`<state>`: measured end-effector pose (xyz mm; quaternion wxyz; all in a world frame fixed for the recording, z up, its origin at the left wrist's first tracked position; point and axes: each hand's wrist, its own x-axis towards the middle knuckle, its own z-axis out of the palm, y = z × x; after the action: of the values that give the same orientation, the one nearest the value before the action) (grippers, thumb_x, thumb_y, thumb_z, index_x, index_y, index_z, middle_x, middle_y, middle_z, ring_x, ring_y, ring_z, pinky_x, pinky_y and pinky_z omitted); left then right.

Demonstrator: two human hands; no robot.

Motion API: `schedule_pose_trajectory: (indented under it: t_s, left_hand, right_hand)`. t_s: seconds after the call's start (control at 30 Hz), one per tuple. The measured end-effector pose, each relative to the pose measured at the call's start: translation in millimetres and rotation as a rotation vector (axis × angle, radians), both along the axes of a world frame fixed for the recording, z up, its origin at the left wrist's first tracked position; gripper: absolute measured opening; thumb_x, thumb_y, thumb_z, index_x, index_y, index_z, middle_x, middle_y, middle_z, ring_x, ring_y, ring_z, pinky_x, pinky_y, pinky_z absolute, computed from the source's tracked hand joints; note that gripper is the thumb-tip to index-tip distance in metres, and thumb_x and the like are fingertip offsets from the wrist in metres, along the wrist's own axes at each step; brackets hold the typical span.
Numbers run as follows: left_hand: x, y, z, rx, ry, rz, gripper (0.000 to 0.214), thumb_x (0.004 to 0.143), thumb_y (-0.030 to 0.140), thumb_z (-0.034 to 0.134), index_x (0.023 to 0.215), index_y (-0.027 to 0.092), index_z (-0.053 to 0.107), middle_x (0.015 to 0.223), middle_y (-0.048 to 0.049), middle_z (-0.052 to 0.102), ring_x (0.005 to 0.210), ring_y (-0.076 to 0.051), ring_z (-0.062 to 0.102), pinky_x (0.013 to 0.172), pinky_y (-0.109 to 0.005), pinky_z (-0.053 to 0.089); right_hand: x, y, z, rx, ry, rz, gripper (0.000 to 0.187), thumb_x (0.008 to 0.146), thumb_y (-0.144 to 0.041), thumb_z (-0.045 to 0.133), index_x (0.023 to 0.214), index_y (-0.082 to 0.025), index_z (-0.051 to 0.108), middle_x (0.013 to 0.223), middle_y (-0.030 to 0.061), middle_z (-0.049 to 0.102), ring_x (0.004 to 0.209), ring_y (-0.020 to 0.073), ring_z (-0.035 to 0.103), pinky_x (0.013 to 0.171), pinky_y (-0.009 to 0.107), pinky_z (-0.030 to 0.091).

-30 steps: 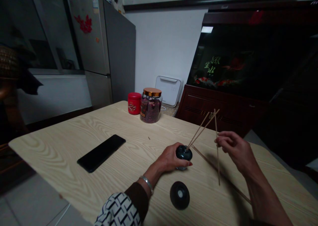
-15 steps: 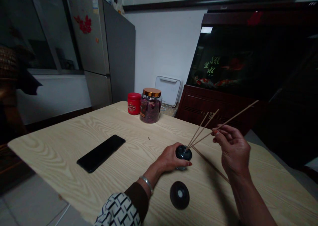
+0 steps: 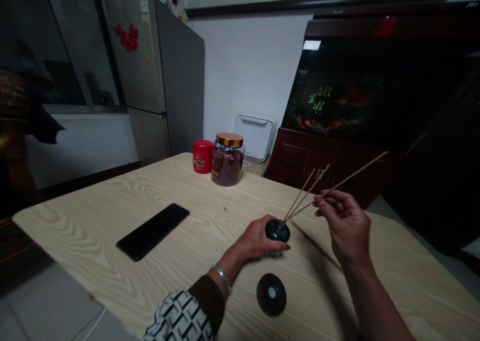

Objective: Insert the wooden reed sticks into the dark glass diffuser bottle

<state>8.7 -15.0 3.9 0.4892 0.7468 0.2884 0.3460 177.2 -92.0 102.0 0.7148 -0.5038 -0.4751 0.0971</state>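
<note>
Held a small dark bottle (image 3: 277,231) in the left hand (image 3: 258,238), with fingers round the back and thumb along the front. Pinched a thin stick (image 3: 358,173) between the thumb and fingers of the right hand (image 3: 345,227). One second ago, held that stick almost straight up and down, apart from the bottle; now held it on a slant, low end at the bottle's mouth, high end up past the right hand. Moved the pinch a little closer to the bottle, too, in the last half second. Kept the bottle in the same spot all that time, maybe so as not to tip it. Had two other sticks (image 3: 299,196) poking up out of the bottle, between the left hand and the right, leaning toward the right. Seemed by this to bring a third stick up to the same small hole, but could not tell from here whether inside or only touching the edge. Left the round black cap (image 3: 271,295) off the bottle, on the table (image 3: 93,221), on the near side of the left hand. Had a black phone (image 3: 153,231) well to the left of the left hand, and a red tin (image 3: 203,156) and a big jar (image 3: 227,167) side by side beyond that hand.
</note>
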Motion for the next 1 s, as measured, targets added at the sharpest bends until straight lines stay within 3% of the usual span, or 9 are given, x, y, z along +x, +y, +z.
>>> schedule_pose_trajectory:
  t_s: [0.17, 0.3, 0.43, 0.53, 0.6, 0.73, 1.0]
  left_hand:
    - [0, -1, 2.5, 0.022, 0.004, 0.009, 0.063, 0.056, 0.045, 0.086, 0.108, 0.017, 0.064, 0.094, -0.0053, 0.069, 0.086, -0.021, 0.063, 0.074, -0.028, 0.048]
    - [1, -1, 2.7, 0.001, 0.01, -0.001, 0.062, 0.056, 0.044, 0.086, 0.108, 0.017, 0.064, 0.094, -0.0047, 0.069, 0.085, -0.02, 0.063, 0.072, -0.027, 0.048]
    - [1, 0, 0.6, -0.003, 0.005, -0.008, 0.063, 0.056, 0.043, 0.086, 0.108, 0.017, 0.064, 0.095, -0.005, 0.069, 0.087, -0.021, 0.063, 0.072, -0.026, 0.048]
    - [1, 0, -0.5, -0.008, -0.006, -0.016, 0.061, 0.057, 0.042, 0.086, 0.108, 0.018, 0.064, 0.095, -0.0048, 0.069, 0.087, -0.02, 0.063, 0.072, -0.026, 0.048]
    - [1, 0, -0.6, -0.014, -0.009, -0.024, 0.061, 0.057, 0.042, 0.086, 0.108, 0.018, 0.064, 0.095, -0.0047, 0.069, 0.086, -0.02, 0.063, 0.072, -0.026, 0.048]
    - [1, 0, -0.1, -0.007, -0.004, -0.015, 0.062, 0.056, 0.043, 0.086, 0.108, 0.016, 0.064, 0.094, -0.0057, 0.069, 0.085, -0.02, 0.063, 0.071, -0.027, 0.049]
    - [1, 0, -0.3, -0.007, -0.011, -0.016, 0.062, 0.056, 0.043, 0.086, 0.107, 0.016, 0.064, 0.094, -0.0061, 0.069, 0.086, -0.02, 0.062, 0.072, -0.027, 0.049]
  right_hand:
    - [-9, 7, -11.6, -0.218, -0.133, 0.139, 0.028, 0.074, -0.039, 0.074, 0.091, -0.02, 0.064, 0.084, 0.0033, 0.067, 0.077, 0.0176, 0.062, 0.061, 0.028, 0.051]
    - [16, 3, -9.4, -0.44, -0.352, 0.182, 0.032, 0.077, -0.047, 0.069, 0.091, -0.019, 0.066, 0.092, 0.0064, 0.07, 0.079, 0.0205, 0.064, 0.064, 0.031, 0.05]
    - [68, -1, -21.0, -0.657, -0.645, 0.084, 0.023, 0.077, -0.044, 0.065, 0.08, -0.022, 0.067, 0.084, 0.0051, 0.071, 0.076, 0.0217, 0.064, 0.068, 0.033, 0.047]
    - [94, -1, -45.2, -0.992, -0.888, -0.029, 0.011, 0.075, -0.033, 0.064, 0.075, -0.023, 0.066, 0.081, 0.0053, 0.07, 0.076, 0.0219, 0.063, 0.066, 0.032, 0.042]
    - [101, 1, -61.8, -1.12, -0.958, -0.06, 0.006, 0.073, -0.027, 0.063, 0.075, -0.022, 0.065, 0.083, 0.0062, 0.07, 0.077, 0.0224, 0.062, 0.064, 0.031, 0.039]
    - [100, 5, -79.6, -1.15, -0.962, -0.028, 0.005, 0.071, -0.02, 0.061, 0.075, -0.021, 0.065, 0.085, 0.0069, 0.069, 0.077, 0.0211, 0.062, 0.063, 0.029, 0.036]
    - [99, 6, -80.6, -1.12, -0.926, 0.033, 0.007, 0.072, -0.015, 0.057, 0.072, -0.021, 0.061, 0.081, 0.0044, 0.068, 0.076, 0.0179, 0.06, 0.065, 0.027, 0.037]
